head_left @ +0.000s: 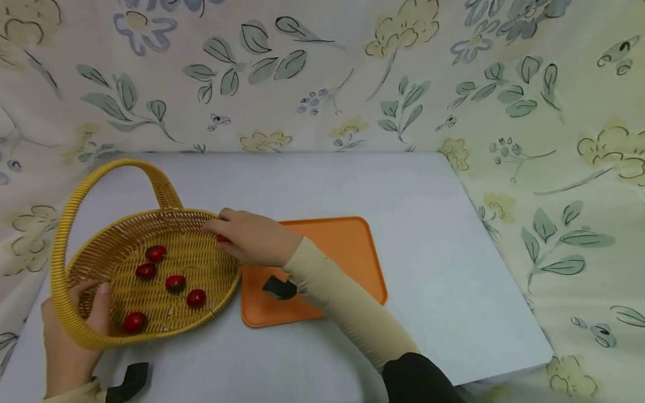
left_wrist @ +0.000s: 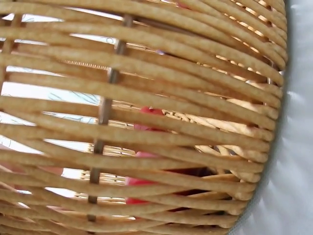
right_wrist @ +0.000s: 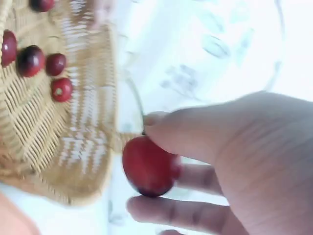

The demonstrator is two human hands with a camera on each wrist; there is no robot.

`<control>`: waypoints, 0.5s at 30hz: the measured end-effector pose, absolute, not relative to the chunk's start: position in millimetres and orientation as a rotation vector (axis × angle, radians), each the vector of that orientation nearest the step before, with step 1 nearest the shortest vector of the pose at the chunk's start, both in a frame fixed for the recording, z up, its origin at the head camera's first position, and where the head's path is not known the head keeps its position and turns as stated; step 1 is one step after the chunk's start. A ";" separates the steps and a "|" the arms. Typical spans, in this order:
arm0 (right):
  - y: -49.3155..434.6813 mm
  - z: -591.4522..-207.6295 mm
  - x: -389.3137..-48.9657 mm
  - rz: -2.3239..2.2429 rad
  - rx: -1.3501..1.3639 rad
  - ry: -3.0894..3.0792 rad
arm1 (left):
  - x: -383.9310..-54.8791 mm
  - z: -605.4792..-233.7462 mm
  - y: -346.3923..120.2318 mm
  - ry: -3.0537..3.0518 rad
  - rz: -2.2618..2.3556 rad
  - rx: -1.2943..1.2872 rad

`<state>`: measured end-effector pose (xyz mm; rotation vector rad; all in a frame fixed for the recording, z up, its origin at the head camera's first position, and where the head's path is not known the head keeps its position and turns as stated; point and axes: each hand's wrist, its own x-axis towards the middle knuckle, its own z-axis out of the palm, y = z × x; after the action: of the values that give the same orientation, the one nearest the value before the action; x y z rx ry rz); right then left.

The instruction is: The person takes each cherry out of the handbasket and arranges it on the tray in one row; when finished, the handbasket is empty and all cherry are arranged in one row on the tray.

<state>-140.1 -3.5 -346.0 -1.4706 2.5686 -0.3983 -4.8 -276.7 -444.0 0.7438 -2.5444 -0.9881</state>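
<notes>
Right grip point(head_left: 258, 238) pinching a red fruit point(right_wrist: 147, 166) between thumb point(right_wrist: 190, 131) and fingers point(right_wrist: 176, 213), left grip point(head_left: 68, 355) holding the basket point(head_left: 201, 260)

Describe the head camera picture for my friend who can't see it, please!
A right hand holds a red fruit by the rim of a yellow wicker basket, and a left hand grips its side. Five more red fruits lie inside; an orange tray sits alongside.

White worktop point(head_left: 443, 268), plain surface, right edge running slantwise in head view. On its left part: yellow woven basket point(head_left: 186, 221), tall arched handle. Just right of basket, near mid-worktop: flat orange tray point(head_left: 350, 252), rounded corners, partly hidden by a sleeve.
</notes>
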 end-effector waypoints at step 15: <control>77.5 -413.0 -91.4 -1.309 -0.768 2.604 | -5.1 -441.9 -273.5 -2.570 -0.921 0.757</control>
<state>-91.4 77.5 -413.0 -0.7684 2.6036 -1.3092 -5.1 -273.5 -441.9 0.7572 -2.5702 -0.9208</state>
